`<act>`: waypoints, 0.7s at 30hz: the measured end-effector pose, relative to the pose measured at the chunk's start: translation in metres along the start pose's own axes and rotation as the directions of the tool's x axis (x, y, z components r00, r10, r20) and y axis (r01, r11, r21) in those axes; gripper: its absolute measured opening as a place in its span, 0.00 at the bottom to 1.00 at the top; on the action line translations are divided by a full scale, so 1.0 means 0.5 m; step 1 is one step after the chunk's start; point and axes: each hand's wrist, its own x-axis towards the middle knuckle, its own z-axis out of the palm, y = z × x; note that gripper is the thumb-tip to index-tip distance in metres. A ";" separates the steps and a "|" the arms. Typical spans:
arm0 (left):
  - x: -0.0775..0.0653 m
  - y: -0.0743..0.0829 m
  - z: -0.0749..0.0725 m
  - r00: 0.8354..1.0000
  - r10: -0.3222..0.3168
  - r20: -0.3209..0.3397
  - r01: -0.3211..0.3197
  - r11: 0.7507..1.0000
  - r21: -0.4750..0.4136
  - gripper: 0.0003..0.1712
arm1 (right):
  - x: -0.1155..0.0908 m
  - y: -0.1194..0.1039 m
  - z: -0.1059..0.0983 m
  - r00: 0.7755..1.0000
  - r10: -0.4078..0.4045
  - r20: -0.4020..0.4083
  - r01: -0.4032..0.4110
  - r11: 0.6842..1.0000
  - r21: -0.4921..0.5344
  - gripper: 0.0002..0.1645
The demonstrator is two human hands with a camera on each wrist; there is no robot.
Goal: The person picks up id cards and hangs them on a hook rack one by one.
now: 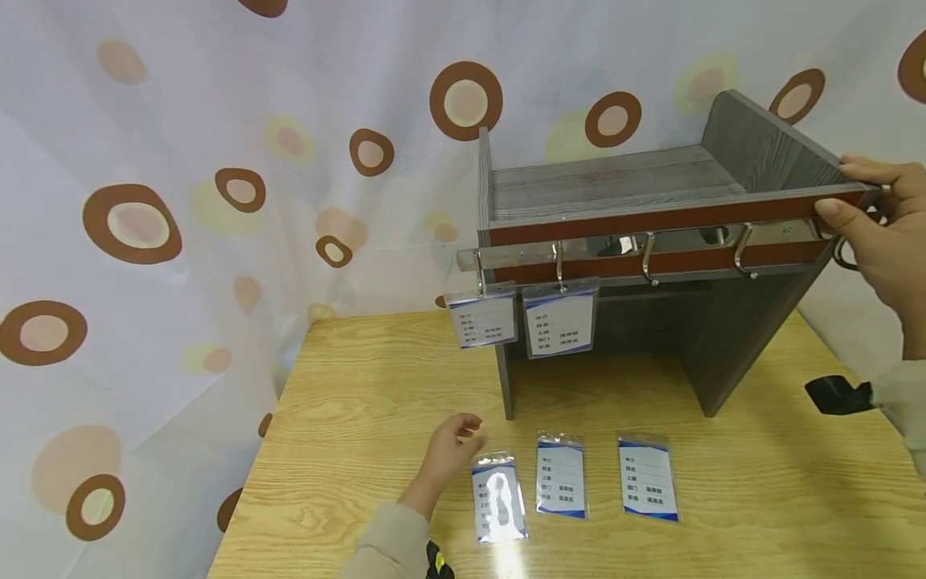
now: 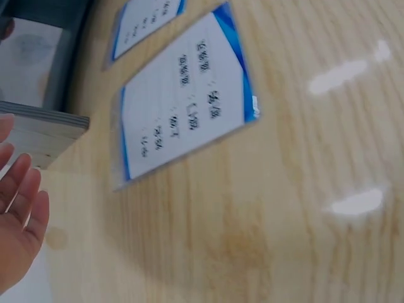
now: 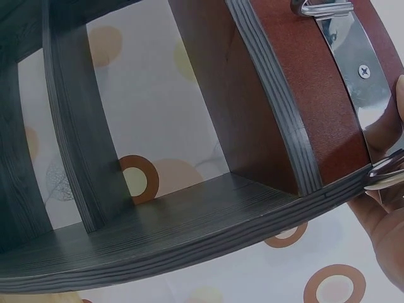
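A grey wooden rack (image 1: 615, 181) with a metal hook strip stands on the table. My right hand (image 1: 893, 229) grips its upper right corner, thumb over the front rail; in the right wrist view that hand (image 3: 385, 227) shows at the edge, by the end hook. Two clear-sleeved badges hang from the hooks at the left: one badge (image 1: 483, 320) on the end hook, another badge (image 1: 560, 320) beside it. My left hand (image 1: 450, 450), fingers loosely bent and holding nothing, is just above the table, beside the leftmost lying badge (image 1: 499, 503). In the left wrist view its fingers look relaxed.
Two more badges lie in a row to the right, a middle badge (image 1: 560, 478) and a right badge (image 1: 648, 480). Bare hooks, such as one hook (image 1: 741, 251), stick out from the strip. A patterned curtain (image 1: 217, 121) hangs behind the wooden table (image 1: 347, 386).
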 end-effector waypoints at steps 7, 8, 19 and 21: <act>-0.016 -0.025 0.011 0.993 -0.107 0.048 0.105 0.993 0.047 0.21 | 0.000 0.001 0.002 1.000 0.017 -0.009 -0.017 1.000 0.017 0.21; -0.018 -0.027 0.012 0.993 -0.108 0.049 0.105 0.993 0.056 0.21 | 0.000 0.000 0.002 1.000 0.016 -0.008 -0.015 1.000 0.017 0.21; -0.034 -0.051 0.028 0.992 -0.105 0.077 0.095 0.988 0.120 0.26 | -0.003 -0.002 0.001 1.000 -0.013 0.013 0.013 1.000 -0.011 0.23; -0.033 -0.054 0.031 0.994 -0.090 0.068 0.080 0.987 0.141 0.26 | -0.002 -0.001 0.001 1.000 -0.008 0.009 0.008 1.000 -0.001 0.22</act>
